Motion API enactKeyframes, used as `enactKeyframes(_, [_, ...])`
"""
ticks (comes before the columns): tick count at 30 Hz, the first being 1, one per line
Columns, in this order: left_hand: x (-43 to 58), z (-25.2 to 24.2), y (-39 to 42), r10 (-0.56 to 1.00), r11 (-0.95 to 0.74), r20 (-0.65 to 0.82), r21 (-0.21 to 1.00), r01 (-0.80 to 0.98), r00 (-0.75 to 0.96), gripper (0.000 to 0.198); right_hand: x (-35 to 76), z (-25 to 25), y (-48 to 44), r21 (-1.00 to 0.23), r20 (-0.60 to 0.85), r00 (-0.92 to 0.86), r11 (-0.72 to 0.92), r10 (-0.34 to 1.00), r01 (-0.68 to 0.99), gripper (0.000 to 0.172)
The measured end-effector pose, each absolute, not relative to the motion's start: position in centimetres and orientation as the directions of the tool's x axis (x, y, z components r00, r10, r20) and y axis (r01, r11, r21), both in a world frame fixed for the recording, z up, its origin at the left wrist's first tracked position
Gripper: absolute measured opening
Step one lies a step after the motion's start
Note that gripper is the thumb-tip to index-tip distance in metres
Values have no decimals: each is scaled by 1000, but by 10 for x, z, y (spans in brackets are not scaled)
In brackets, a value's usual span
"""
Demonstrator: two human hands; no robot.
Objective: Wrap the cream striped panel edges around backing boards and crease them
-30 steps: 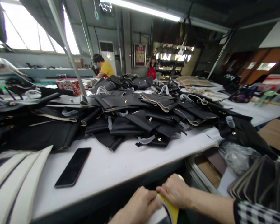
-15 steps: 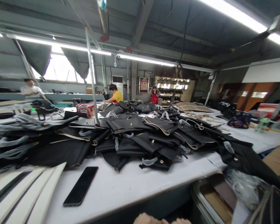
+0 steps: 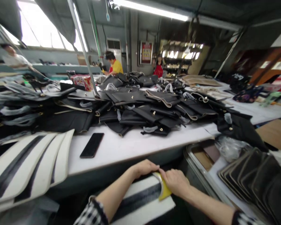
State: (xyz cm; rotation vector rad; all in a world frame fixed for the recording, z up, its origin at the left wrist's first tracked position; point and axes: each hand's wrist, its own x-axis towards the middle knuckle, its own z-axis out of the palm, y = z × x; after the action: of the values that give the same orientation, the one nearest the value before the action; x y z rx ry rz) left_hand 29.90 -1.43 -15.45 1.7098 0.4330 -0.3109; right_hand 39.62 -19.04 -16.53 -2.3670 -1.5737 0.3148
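A white panel with a broad dark stripe (image 3: 140,200) lies low in front of me, below the table edge. Its far end is curled over and shows a yellow face (image 3: 165,189). My left hand (image 3: 146,167) is closed on the top of that curled end. From the other side my right hand (image 3: 176,181) grips the same end, its thumb close to the left fingers. The fingertips of both hands are partly hidden. Similar white striped panels (image 3: 63,159) lie fanned out at the left of the table.
A phone (image 3: 92,145) rests on the white table (image 3: 121,143). Black leather bag pieces (image 3: 131,97) with wrapped handles are heaped behind it. At right stand a metal-rimmed bin (image 3: 189,153) and stacked dark panels (image 3: 253,178). Several people are in the background, one in yellow (image 3: 117,67).
The view has tilted down. My hands, barely visible at the bottom edge before, now show with both forearms and the striped panel they hold.
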Motion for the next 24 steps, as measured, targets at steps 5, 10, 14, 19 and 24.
enactKeyframes(5, [302,-172,-5,7,-17,-446,895,446,895,47,407,-182,-199,-476,-243,454,-513,857,714,66])
enactKeyframes(10, [304,-172,-3,38,-54,-433,899,434,901,41,410,-181,-225,-731,-369,420,-538,829,419,86])
enactKeyframes(14, [305,-173,-3,11,-77,-434,898,433,901,41,404,-174,-235,-834,-479,358,-288,802,-470,82])
enactKeyframes(19, [303,-172,-3,-24,-97,-447,891,443,894,42,382,-182,-222,-780,-520,427,-207,740,-591,71])
enactKeyframes(24, [303,-156,-6,33,-169,-455,875,454,890,30,372,-215,-208,-907,-421,643,-296,639,-299,61])
